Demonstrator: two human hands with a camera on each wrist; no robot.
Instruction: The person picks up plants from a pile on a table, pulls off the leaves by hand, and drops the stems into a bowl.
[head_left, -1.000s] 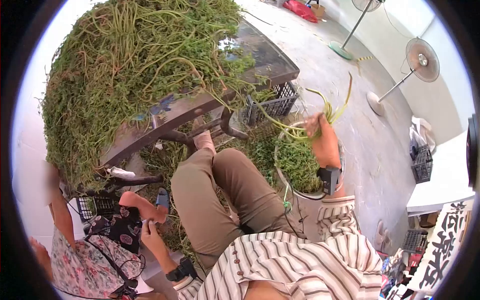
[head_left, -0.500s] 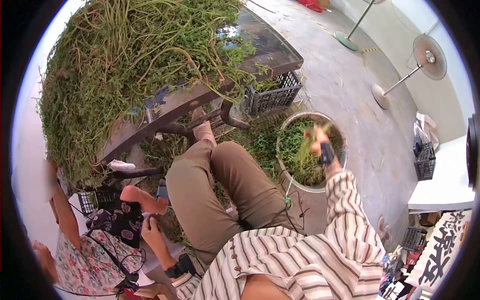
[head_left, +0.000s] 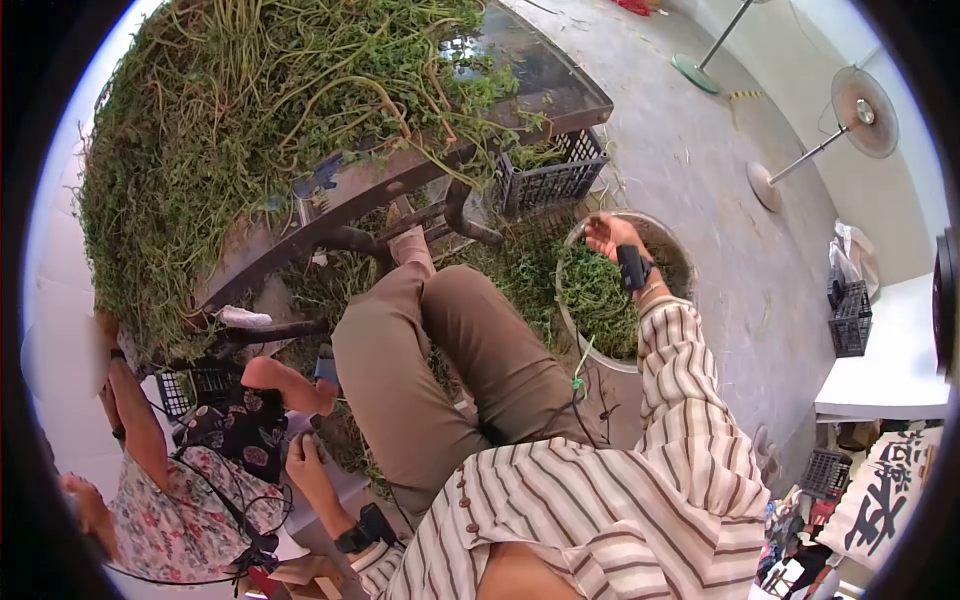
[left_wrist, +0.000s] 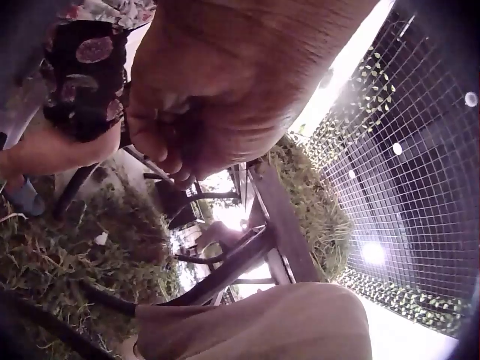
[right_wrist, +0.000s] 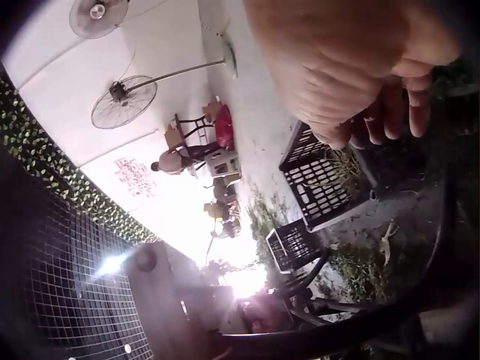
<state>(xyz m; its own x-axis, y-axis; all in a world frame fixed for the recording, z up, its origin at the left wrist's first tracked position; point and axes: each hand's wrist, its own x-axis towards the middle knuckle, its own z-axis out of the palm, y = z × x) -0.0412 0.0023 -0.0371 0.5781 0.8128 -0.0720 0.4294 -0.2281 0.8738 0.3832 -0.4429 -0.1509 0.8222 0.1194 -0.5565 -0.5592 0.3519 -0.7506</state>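
Observation:
My right hand is over the far part of a round tub filled with cut leafy greens. In the right wrist view, the fingers of that hand bend loosely downward with nothing between them. My left hand hangs beside my left thigh, its fingers loosely curled. No object shows in it, and the left wrist view has its palm side in shadow. A large heap of long-stemmed greens covers most of the table in front of me.
A black plastic crate stands under the table corner, close to the tub. Another person sits at my left. Loose greens litter the floor under the table. Standing fans are by the wall on the right, with a smaller crate nearer.
The bundle of long stems in my right hand went down into the tub and has left the hand. That hand then moved toward the tub's far rim. The left hand stays about where it was.

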